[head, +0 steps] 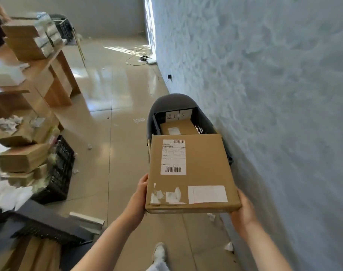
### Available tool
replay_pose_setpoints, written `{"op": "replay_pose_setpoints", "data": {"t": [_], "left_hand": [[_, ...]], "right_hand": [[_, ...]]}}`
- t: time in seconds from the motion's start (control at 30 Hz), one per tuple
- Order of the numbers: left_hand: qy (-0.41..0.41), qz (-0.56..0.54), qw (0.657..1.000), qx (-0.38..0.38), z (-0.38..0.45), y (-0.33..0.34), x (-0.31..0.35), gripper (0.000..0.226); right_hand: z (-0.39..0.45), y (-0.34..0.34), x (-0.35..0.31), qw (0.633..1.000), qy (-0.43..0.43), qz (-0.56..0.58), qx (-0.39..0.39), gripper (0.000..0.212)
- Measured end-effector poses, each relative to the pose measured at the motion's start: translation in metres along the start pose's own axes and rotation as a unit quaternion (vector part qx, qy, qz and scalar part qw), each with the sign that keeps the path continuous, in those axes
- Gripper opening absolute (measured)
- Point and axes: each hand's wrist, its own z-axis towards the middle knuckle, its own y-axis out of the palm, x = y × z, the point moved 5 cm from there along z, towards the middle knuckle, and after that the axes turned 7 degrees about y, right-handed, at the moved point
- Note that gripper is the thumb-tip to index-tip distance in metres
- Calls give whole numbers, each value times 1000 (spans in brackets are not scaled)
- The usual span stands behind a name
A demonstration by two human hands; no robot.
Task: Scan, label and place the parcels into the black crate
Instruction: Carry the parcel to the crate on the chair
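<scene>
Parcel: a flat brown box (192, 173), held level in the air at frame centre, its far edge over the near rim of the crate.
Label: a white shipping label (173, 157) with barcodes on the box top, toward 11 o'clock of its face; a blank white sticker (207, 194) at 5 o'clock, torn sticker scraps (167, 196) at 7 o'clock.
Left hand: (140, 194) grips the box's left edge near the near corner, fingers curled under, out of sight.
Right hand: (242, 209) clamps the near right corner, thumb along the side, fingers beneath.
Crate: black (202, 122), at 12 o'clock from the box, seated on a dark chair (166, 103) against the wall; one brown parcel (178, 128) already lies inside.
Wall: pale, rough (274, 94), along the right, 1 to 5 o'clock.
Left side: a wooden table (55, 75) with stacked boxes (24, 42) at 10 o'clock; a second black crate (60, 171) on the floor at 8 o'clock, boxes piled beside it.
Floor: glossy tiles (116, 133) with paper scraps; a shoe (159, 251) at 6 o'clock.
</scene>
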Motion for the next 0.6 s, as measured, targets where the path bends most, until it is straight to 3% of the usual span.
{"op": "replay_pose_setpoints", "data": {"t": [0.37, 0.6], "left_hand": [[-100, 35, 993, 41, 231, 15, 12, 35], [-133, 16, 982, 135, 356, 27, -13, 32]], "right_hand": [[191, 60, -120, 992, 1, -122, -24, 28], [347, 77, -163, 970, -2, -239, -36, 20]]}}
